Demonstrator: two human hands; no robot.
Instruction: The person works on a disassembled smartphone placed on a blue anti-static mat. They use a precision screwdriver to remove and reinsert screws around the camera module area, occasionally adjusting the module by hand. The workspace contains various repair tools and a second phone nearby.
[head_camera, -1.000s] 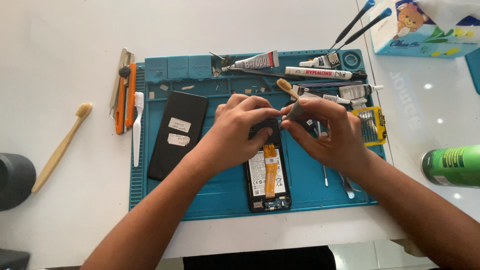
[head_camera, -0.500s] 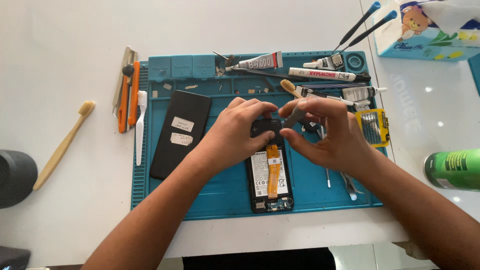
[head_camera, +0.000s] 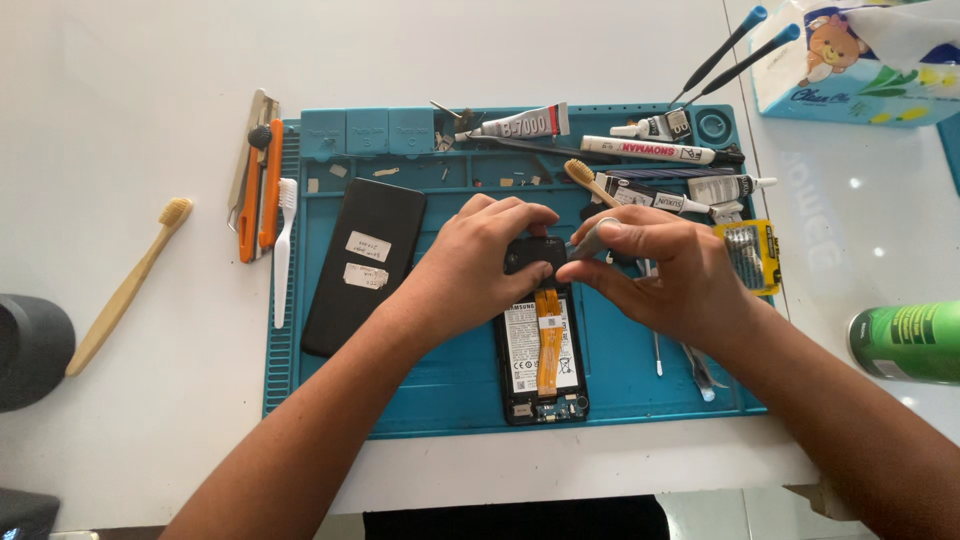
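Observation:
An opened black phone (head_camera: 540, 355) lies face down on the teal repair mat (head_camera: 420, 390), its battery and an orange flex cable showing. My left hand (head_camera: 475, 265) presses on the phone's upper end with its fingers curled over it. My right hand (head_camera: 660, 270) pinches a thin grey tool (head_camera: 592, 238) whose tip meets the phone's top edge next to my left fingertips. The phone's top part is hidden under both hands.
A black back cover (head_camera: 362, 262) lies left on the mat. Glue tubes (head_camera: 520, 124), a wooden toothbrush (head_camera: 588, 180) and a yellow bit case (head_camera: 752, 255) sit along the back and right. Off the mat: another bamboo toothbrush (head_camera: 128, 285), orange cutter (head_camera: 268, 185), green can (head_camera: 905, 342), tissue box (head_camera: 860, 60).
My right hand has shifted slightly left, bringing the grey tool closer to the phone's top edge. The left hand stays pressed on the phone.

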